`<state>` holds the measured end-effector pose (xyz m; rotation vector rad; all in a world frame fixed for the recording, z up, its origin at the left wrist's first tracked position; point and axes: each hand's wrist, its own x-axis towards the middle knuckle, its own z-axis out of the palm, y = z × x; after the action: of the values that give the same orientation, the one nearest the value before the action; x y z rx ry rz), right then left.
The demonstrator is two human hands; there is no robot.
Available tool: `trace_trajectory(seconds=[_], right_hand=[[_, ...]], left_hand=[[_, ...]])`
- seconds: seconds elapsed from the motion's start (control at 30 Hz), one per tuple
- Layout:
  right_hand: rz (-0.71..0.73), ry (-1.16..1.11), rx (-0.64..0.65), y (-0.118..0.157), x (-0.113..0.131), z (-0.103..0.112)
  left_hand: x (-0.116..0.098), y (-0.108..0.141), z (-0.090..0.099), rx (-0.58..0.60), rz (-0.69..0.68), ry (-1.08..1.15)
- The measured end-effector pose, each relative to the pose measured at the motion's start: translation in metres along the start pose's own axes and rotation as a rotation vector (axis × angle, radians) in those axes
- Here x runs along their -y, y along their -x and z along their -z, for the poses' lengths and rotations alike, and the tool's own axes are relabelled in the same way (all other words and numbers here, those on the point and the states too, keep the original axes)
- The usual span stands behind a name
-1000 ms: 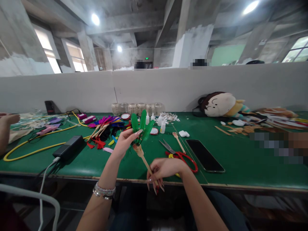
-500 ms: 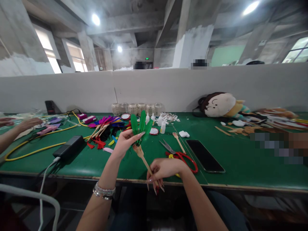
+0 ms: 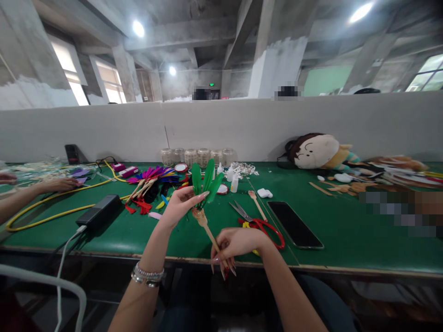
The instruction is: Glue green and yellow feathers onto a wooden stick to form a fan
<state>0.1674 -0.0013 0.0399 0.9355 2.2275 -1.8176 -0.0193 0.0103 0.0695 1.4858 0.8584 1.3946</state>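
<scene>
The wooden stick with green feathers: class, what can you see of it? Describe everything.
The wooden stick is slim and pale, widening at the top into a brownish, shiny-looking head. At least three green feathers fan upward there. It slants, top to the left, its lower end past the near edge of the green table. The left hand pinches the feathers low down; the right hand holds the lower shaft. Some red near the bottom is too small to identify.

Long, pointed nails [image 3: 205,195] tip the left hand [image 3: 178,207] and right hand [image 3: 238,242]! A pale beaded bracelet [image 3: 149,273] and shiny silver metal bracelet [image 3: 137,278] circle the left wrist [image 3: 157,249], dark blue cloth trousers [image 3: 323,297] below.
</scene>
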Motion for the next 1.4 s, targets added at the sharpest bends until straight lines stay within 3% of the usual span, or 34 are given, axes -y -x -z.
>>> trace_trajectory(seconds=[0.23,0.43,0.73,1.07,1.4], right_hand=[[0.001,-0.007,0.016,0.001,0.000,0.000],[0.020,0.025,0.021,0.001,0.003,0.000],[0.005,0.102,0.003,0.003,0.006,0.000],[0.027,0.133,-0.003,0.001,0.002,0.001],[0.024,0.079,0.033,-0.001,0.001,0.002]], left_hand=[[0.007,0.001,0.017,0.027,0.077,-0.030],[-0.008,0.005,0.020,0.148,-0.024,-0.345],[-0.013,0.002,0.018,0.284,-0.046,-0.442],[-0.009,0.002,0.017,0.305,-0.065,-0.418],[-0.004,0.004,0.016,0.250,-0.041,-0.390]])
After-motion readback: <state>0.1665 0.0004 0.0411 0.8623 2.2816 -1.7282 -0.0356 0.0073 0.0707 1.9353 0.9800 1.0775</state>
